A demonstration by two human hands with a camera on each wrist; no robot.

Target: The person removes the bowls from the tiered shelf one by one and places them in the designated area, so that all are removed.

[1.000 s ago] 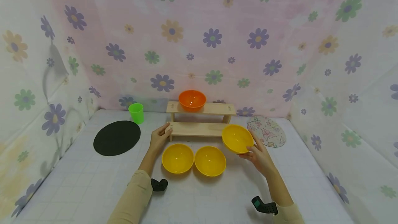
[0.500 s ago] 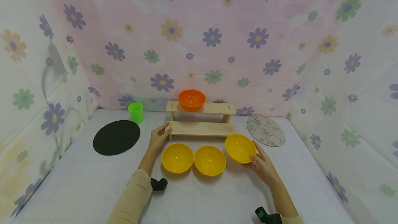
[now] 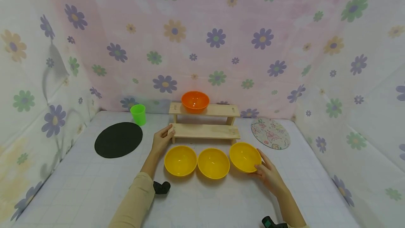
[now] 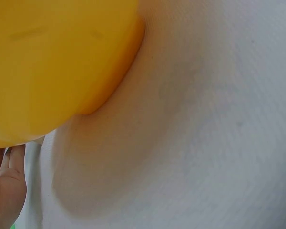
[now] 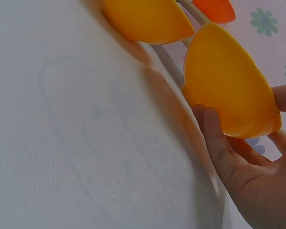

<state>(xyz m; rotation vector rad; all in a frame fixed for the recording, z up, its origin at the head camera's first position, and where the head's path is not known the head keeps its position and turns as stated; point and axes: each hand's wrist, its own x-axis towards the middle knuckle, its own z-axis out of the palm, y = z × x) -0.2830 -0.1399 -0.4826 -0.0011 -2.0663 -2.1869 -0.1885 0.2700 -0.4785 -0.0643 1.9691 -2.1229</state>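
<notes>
My right hand (image 3: 269, 173) holds a yellow bowl (image 3: 245, 157) by its right side, thumb at the rim and fingers beneath. In the right wrist view this bowl (image 5: 229, 83) is tilted, and a shadow lies under it on the cloth. Two more yellow bowls, a left one (image 3: 180, 161) and a middle one (image 3: 213, 163), sit side by side on the table. My left hand (image 3: 162, 140) grips the left end of the lower step of a wooden two-step stand (image 3: 202, 131). On its upper step rests an orange bowl (image 3: 195, 102).
A green cup (image 3: 138, 114) stands at the back left, behind a dark round mat (image 3: 119, 140). A patterned round mat (image 3: 271, 133) lies to the right of the stand. Floral cloth (image 3: 196, 38) hangs behind and at both sides of the white-covered table (image 3: 202, 207).
My right hand has brought the yellow bowl from the lower step's right end toward me and down, beside the middle bowl. The left hand and the stand have stayed in place.
</notes>
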